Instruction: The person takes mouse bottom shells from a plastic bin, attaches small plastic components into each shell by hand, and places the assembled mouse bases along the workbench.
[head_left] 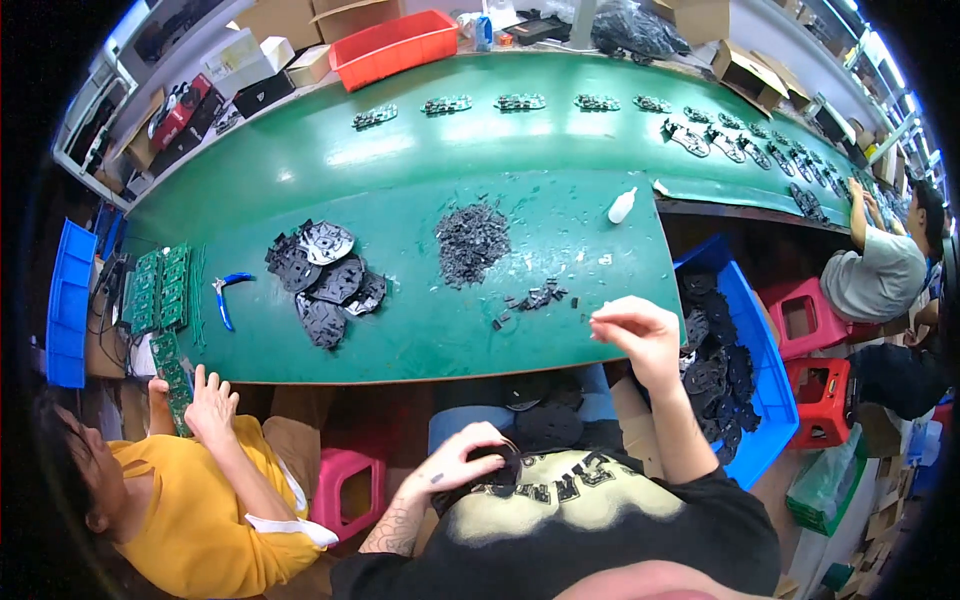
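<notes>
My left hand point(462, 462) is close to my body, its fingers wrapped round a black plastic part point(503, 470) that blends into my dark shirt. Over the right front of the green table, my right hand point(640, 335) has thumb and fingertips pinched together; what they hold, if anything, is too small to make out. Just left of it lie scattered small black pieces point(540, 295). Behind these is a larger heap of the same black pieces point(472, 243). Dark flat plastic parts point(549, 425) rest on my lap, under the table's edge.
A pile of black plates point(330, 285), blue-handled cutters point(228, 300) and a white bottle point(622, 206) are on the table. A blue bin point(765, 385) of black parts stands at my right. A co-worker in yellow point(205, 500) holds a green circuit board point(172, 380) at left.
</notes>
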